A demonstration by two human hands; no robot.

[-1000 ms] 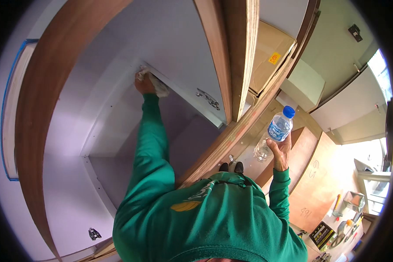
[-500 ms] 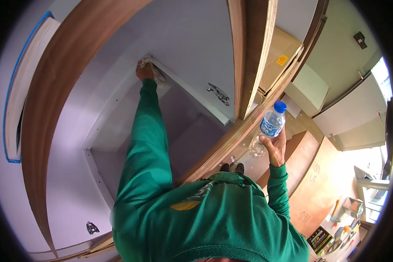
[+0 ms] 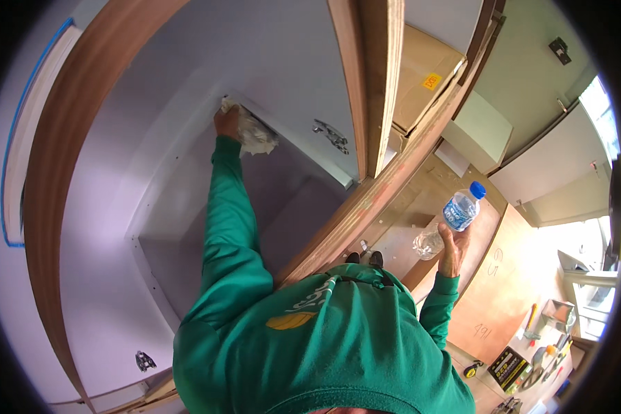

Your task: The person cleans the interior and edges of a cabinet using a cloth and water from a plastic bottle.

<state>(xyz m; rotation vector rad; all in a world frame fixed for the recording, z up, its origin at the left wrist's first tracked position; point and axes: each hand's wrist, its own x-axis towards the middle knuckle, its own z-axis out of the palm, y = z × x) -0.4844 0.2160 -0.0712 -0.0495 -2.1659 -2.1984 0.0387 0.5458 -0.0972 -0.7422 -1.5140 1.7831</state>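
Note:
Stretched deep into the pale cabinet, my left hand (image 3: 226, 122) grips a crumpled white rag (image 3: 257, 135). The rag lies against the edge of a white panel strip (image 3: 303, 153) inside the cabinet, and part of it hangs loose beside my fingers. Out on the right, my right hand (image 3: 454, 250) is wrapped round a clear plastic bottle (image 3: 460, 210) with a blue cap and a blue label. The bottle is tilted, cap up and to the right. Its lower part shows clear; how much liquid is in it I cannot tell.
A wooden frame edge (image 3: 324, 241) runs between my body and the cabinet inside. Metal hinges (image 3: 331, 136) stick out from the cabinet wall. Beyond the frame sits a cardboard box (image 3: 421, 83). At the lower right are a large wooden board (image 3: 507, 283), a tape measure (image 3: 471, 370) and several tools.
My right hand has moved the bottle right and down, tilting it further. The rag now shows more spread out beside my left hand, which is still at the panel strip.

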